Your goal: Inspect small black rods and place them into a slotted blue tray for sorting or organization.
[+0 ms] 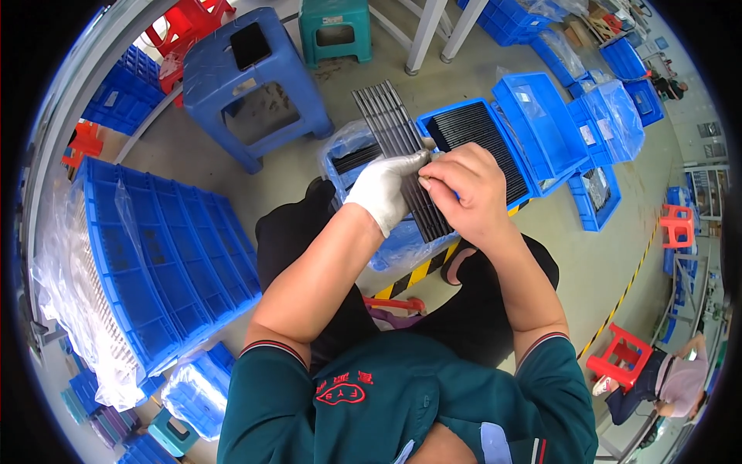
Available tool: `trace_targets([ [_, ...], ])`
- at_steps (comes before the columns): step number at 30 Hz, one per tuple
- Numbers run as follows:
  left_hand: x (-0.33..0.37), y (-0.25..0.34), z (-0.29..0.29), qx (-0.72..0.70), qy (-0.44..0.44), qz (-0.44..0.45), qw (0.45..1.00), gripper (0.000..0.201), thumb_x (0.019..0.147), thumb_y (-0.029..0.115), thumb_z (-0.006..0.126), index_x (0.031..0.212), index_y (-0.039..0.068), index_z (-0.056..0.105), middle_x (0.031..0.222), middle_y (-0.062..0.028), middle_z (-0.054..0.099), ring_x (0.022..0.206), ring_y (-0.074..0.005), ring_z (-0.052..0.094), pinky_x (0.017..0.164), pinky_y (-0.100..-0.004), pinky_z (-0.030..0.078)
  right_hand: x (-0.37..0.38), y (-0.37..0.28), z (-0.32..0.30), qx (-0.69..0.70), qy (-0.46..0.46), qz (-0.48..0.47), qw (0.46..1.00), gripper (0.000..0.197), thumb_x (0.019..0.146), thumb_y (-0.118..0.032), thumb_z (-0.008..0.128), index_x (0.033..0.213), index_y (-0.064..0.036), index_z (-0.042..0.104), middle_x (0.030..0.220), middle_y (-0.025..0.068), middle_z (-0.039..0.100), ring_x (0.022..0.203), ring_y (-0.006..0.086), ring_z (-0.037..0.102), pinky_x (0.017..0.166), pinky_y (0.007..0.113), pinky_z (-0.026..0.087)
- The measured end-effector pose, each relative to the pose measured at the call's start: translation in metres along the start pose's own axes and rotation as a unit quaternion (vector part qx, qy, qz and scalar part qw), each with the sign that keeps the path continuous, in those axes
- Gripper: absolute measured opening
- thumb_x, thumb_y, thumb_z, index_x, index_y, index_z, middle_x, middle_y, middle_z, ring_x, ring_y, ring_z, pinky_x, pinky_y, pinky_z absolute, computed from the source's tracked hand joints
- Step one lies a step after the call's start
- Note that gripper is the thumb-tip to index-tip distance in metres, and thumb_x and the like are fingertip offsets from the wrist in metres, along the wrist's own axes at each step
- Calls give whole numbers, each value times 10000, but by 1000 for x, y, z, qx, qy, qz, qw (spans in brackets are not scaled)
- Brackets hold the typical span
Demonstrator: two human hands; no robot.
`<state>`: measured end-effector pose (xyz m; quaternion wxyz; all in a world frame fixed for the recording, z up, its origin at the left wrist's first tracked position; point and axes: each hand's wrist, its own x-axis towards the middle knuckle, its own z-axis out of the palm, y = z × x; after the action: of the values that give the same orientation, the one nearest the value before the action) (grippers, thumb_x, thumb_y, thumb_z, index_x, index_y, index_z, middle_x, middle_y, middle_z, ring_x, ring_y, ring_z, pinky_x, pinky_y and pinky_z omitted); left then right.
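My left hand (380, 190), in a white glove, is closed round a flat bundle of long dark grey strips (384, 110) with lighter bands across it. The bundle is tilted, its far end pointing up and to the left. My bare right hand (469, 189) is closed in a pinch beside the gloved thumb, over the bundle's right edge. What its fingertips hold, if anything, is hidden. Just beyond my hands a blue crate (512, 145) holds rows of similar dark strips. Another plastic-lined crate (340, 141) with dark strips lies partly under the bundle.
At the left a tall stack of blue crates (166, 255) has clear plastic film around it. A blue stool (224, 69) with a dark flat device on top stands at the far left. More blue crates (541, 127) are at the right. Another person (680, 379) sits at the far right.
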<state>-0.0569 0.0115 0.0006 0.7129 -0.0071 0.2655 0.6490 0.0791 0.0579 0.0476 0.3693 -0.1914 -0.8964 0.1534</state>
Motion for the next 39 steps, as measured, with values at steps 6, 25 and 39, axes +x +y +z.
trace_targets([
  [6, 1, 0, -2, 4, -12, 0, 1000, 167, 910, 23, 522, 1073, 6, 555, 939, -117, 613, 844, -228, 621, 762, -324, 512, 0, 1, 0, -44, -31, -20, 998, 138, 655, -75, 736, 773, -84, 667, 742, 40, 610, 709, 230, 574, 636, 340, 448],
  [25, 0, -2, -2, 2, -4, -1, 1000, 178, 929, 22, 495, 1093, 1, 561, 967, -115, 608, 884, -225, 613, 808, -331, 502, -3, 1, 2, 28, -17, 34, 999, 139, 663, -23, 734, 784, -58, 677, 744, 43, 634, 709, 213, 586, 640, 311, 462],
  [39, 0, 2, 3, -25, 20, -8, 999, 129, 936, 42, 501, 1049, 13, 555, 934, -114, 598, 859, -224, 609, 784, -323, 510, 0, -2, 8, 43, 12, 19, 999, 151, 649, -39, 746, 776, -71, 671, 731, 37, 620, 701, 214, 581, 650, 319, 436],
])
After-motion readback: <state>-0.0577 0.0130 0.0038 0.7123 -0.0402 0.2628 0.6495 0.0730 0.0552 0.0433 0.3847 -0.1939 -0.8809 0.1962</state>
